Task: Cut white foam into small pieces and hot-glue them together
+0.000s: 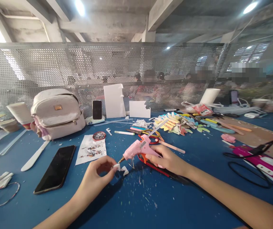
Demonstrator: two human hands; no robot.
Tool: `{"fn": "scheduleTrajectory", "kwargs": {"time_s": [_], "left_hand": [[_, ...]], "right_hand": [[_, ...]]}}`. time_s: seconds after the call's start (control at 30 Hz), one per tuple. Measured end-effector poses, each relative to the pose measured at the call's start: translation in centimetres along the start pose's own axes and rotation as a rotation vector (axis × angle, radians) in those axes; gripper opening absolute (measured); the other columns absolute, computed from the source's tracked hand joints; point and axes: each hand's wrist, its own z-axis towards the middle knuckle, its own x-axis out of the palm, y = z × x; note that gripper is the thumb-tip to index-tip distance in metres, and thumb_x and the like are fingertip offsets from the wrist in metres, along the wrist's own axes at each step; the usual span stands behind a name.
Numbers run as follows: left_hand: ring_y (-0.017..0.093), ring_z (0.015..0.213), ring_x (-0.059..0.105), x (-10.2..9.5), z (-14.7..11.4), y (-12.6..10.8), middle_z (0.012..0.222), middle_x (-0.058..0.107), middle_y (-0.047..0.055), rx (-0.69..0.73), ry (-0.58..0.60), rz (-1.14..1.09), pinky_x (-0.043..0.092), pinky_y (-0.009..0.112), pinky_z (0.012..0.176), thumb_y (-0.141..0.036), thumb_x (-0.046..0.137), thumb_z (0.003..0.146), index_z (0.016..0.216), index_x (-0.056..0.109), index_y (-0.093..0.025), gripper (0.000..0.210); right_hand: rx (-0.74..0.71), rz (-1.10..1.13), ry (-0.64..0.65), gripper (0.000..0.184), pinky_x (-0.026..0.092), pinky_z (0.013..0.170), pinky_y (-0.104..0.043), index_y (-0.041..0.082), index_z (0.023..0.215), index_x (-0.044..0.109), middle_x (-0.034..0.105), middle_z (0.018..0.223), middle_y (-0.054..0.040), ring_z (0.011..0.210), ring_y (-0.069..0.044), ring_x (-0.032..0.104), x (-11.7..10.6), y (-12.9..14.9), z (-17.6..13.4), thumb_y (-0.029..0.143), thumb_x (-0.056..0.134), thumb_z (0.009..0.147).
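A pink hot glue gun [136, 149] is in my right hand [168, 158], its fingers wrapped round the handle and near the orange trigger. A clear glue stick [159, 128] sticks out of its back end. The brass nozzle [121, 160] points down and left, at a small white piece [117, 166]. My left hand [100, 173] pinches that piece between thumb and fingertips; whether the nozzle touches it I cannot tell. Another white piece [125, 170] is just right of it. Beneath the gun lie scissors [154, 133] and a red-and-black item [157, 168], partly hidden.
A black phone [55, 168] and a paper with dark bits [92, 149] lie to the left. Behind stand a pale backpack [57, 114] and white boards [114, 101]. Coloured paper pieces [174, 123] are piled at back right, a magenta power strip [260, 162] at far right.
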Motion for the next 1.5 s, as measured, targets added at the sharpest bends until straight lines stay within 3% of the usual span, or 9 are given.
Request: {"fn": "scheduleTrajectory", "kwargs": {"time_s": [0.67, 1.27, 1.5], "left_hand": [[0.012, 0.068, 0.057, -0.01, 0.17, 0.71, 0.070, 0.064, 0.002, -0.036, -0.005, -0.180, 0.041, 0.020, 0.064, -0.042, 0.073, 0.079, 0.075, 0.066, -0.015, 0.028], [0.012, 0.067, 0.057, 0.02, 0.10, 0.33, 0.070, 0.063, 0.001, -0.055, -0.034, -0.177, 0.042, 0.022, 0.064, -0.044, 0.073, 0.078, 0.076, 0.066, -0.015, 0.030], [0.013, 0.069, 0.057, -0.07, 0.17, 0.80, 0.072, 0.064, 0.001, -0.022, 0.001, -0.085, 0.044, 0.022, 0.066, -0.042, 0.069, 0.081, 0.079, 0.065, -0.017, 0.025]], "right_hand": [[0.023, 0.041, 0.020, 0.046, 0.025, 0.047, -0.023, 0.019, 0.069, 0.044, 0.041, 0.055, 0.0044, 0.048, -0.010, 0.038, -0.11, -0.48, 0.09, 0.059, 0.053, 0.088], [0.013, -0.028, 0.010, 0.041, 0.025, 0.047, -0.023, 0.018, 0.069, 0.046, 0.039, 0.056, 0.0048, 0.049, -0.010, 0.039, -0.15, -0.67, 0.10, 0.053, 0.052, 0.090], [0.019, 0.053, 0.013, 0.046, 0.029, 0.048, -0.023, 0.018, 0.067, 0.044, 0.046, 0.058, 0.0026, 0.049, -0.010, 0.041, -0.36, -0.46, 0.15, 0.058, 0.053, 0.088]]}}
